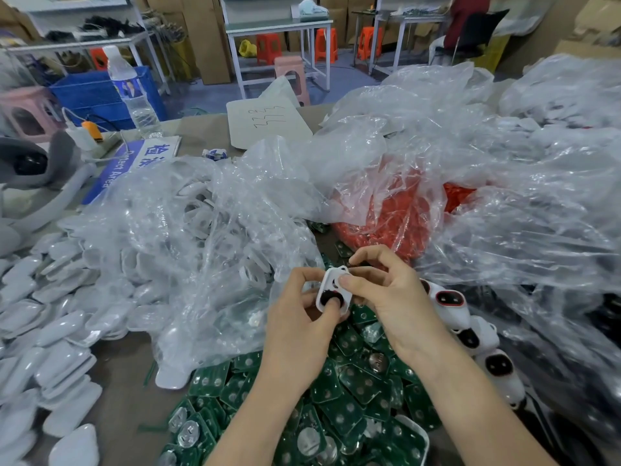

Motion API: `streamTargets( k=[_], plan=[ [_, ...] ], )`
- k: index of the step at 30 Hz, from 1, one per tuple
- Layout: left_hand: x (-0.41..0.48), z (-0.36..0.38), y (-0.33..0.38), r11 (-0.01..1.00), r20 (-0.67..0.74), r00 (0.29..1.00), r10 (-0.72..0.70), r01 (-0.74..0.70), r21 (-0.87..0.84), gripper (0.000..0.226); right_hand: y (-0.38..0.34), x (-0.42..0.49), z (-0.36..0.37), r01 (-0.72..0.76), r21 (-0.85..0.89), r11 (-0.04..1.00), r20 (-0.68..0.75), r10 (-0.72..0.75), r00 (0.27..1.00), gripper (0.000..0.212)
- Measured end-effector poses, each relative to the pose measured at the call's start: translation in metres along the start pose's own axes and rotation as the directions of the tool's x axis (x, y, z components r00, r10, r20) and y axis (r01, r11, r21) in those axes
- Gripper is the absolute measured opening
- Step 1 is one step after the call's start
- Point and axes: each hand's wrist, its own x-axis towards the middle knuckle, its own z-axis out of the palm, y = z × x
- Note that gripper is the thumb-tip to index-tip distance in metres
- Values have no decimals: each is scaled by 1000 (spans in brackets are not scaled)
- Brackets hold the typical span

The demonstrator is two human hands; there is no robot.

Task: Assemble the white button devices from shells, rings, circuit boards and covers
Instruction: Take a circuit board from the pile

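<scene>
Both hands hold one white shell (331,287) above the table's middle. My left hand (304,317) grips its lower end, thumb pressing a dark round part in the lower opening. My right hand (379,290) pinches the upper end, thumb over the upper opening. Green circuit boards (349,398) lie heaped under my hands. White covers (50,331) are piled at the left. A clear bag (396,210) behind my hands holds red rings. Several shells with dark buttons fitted (470,327) lie in a row to the right.
Crumpled clear plastic bags (215,237) cover most of the table, some holding white parts. A water bottle (134,92), a blue sign (134,163) and a white card (265,122) stand at the far edge. Workbenches, stools and a seated person are beyond.
</scene>
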Motion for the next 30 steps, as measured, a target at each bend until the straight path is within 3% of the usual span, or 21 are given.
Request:
streamTargets(
  k=[6, 15, 24, 30],
  plan=[
    [-1, -2, 1, 1000, 25, 1000, -5, 5, -8, 34, 2, 0, -2, -37, -14, 999, 9, 38, 999, 27],
    [1, -1, -1, 998, 44, 999, 5, -2, -61, 21, 1, -2, -1, -2, -22, 1000, 30, 3, 1000, 25],
    [-2, 1, 0, 996, 3, 1000, -11, 11, -87, 31, 11, -7, 13, 78, -92, 993, -86, -86, 993, 21],
    [-4, 2, -1, 999, -2, 1000, 5, -5, -44, 31, 13, -8, 17, 132, -237, 963, -134, -167, 977, 31]
  ],
)
